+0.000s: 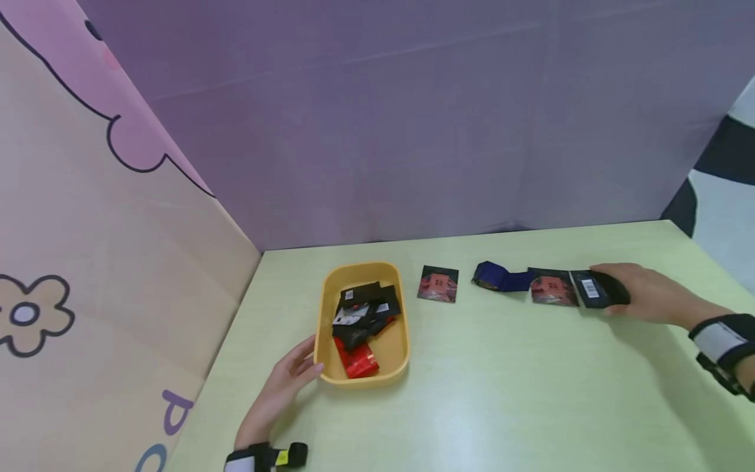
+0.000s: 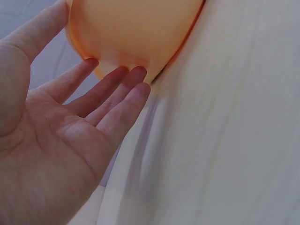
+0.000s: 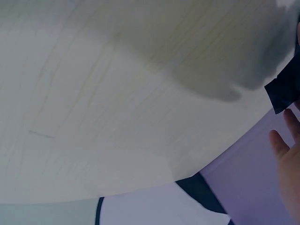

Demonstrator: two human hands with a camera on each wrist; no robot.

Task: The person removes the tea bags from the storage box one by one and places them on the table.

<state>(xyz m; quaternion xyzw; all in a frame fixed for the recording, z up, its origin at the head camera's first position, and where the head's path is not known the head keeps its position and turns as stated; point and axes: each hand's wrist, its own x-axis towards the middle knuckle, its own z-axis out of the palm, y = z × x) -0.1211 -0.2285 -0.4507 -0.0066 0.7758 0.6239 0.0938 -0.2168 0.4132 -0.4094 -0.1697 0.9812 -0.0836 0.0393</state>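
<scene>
My left hand [image 1: 287, 377] is at the near left corner of a yellow plastic tub [image 1: 404, 347]. In the left wrist view, its nearly straight fingers [image 2: 119, 101] rest against the tub's outer wall [image 2: 126, 33]. At the far right, my right hand [image 1: 649, 294] holds a small black packet [image 1: 590, 288] with a white barcode label between thumb and fingers. That packet's left edge meets a dark packet with a red picture [image 1: 553, 288]. The right wrist view catches only part of the right hand [image 3: 290, 164] and a corner of the black packet [image 3: 283, 91].
Several black packets [image 1: 361, 295] and a red packet [image 1: 356, 359] lie in the tub. Right of it, a picture packet [image 1: 438, 284] and a crumpled dark blue packet [image 1: 500, 276] line up along the pale table [image 1: 501, 393]. A purple cloth wall [image 1: 377, 131] stands behind.
</scene>
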